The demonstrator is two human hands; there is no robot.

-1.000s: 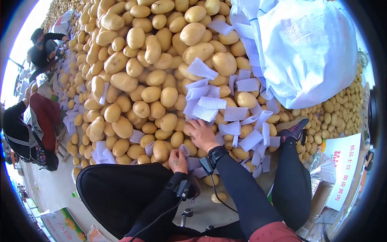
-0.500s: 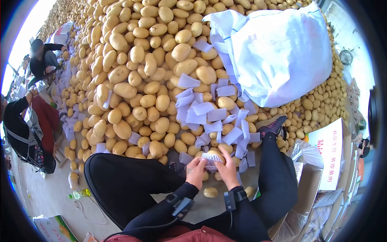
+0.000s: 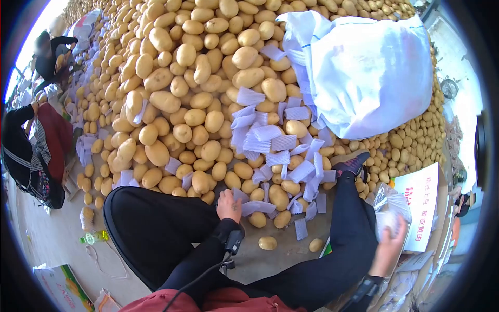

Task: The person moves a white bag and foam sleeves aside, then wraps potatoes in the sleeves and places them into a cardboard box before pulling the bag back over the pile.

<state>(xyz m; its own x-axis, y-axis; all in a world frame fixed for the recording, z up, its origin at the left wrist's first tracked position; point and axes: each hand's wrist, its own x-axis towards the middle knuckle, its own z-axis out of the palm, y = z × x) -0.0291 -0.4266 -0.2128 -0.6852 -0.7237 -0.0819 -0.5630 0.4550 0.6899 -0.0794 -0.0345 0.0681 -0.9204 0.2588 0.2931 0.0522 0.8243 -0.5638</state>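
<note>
Handling a Foam Sleeve at the Heap Edge

Resting at the near edge of the heap of tan potatoes (image 3: 171, 104), the left hand (image 3: 228, 205) is touching a flat white foam-net sleeve (image 3: 258, 207). The sleeve is lying just right of the fingers, ribbed and creased, its long axis running left to right. The fingers are bending together; whether they are pinching cannot be told. The right hand (image 3: 390, 249) is hovering well apart beside a clear plastic bag (image 3: 391, 196), its fingers curling round a blurred pale object (image 3: 387, 219).

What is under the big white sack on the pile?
Potatoes border the white sack, and foam net sleeves lie at its left edge. What lies directly beneath is covered.
</note>
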